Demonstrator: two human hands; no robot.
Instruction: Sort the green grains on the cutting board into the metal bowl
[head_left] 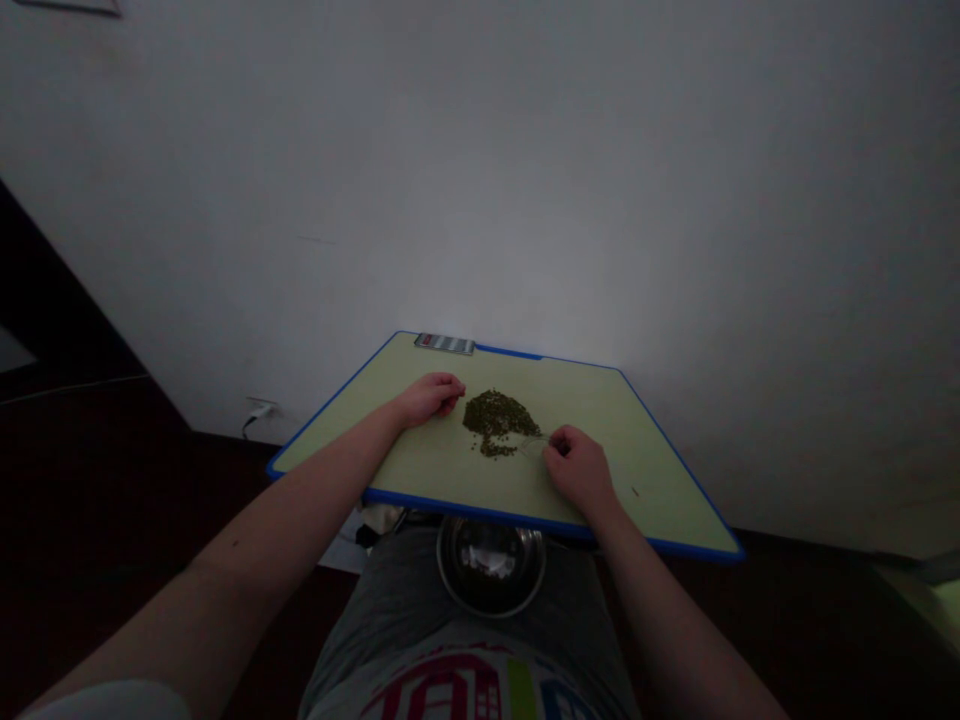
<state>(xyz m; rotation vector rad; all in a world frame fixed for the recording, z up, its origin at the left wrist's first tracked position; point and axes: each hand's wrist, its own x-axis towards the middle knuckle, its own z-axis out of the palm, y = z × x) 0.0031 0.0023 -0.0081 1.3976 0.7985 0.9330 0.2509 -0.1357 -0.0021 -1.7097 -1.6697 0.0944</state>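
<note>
A heap of small greenish-brown beans or seeds (499,412) lies on a pale yellow tabletop with a blue edge (405,465), with some loose ones scattered at its near side. My left hand (431,398) rests just left of the heap, its fingers curled and pinched; whatever is in them, if anything, is too small to make out. My right hand (579,465) is closed on a thin, pale, wire-like utensil (534,438) whose tip reaches the near right side of the heap. Its exact kind is blurred.
A shiny metal bowl (491,570) sits on my lap under the near table edge. Against the wall at the back left lies a flat grey object (444,344) with a printed face. A small dark bit (635,491) is at the right. A plug (259,411) sits in the wall.
</note>
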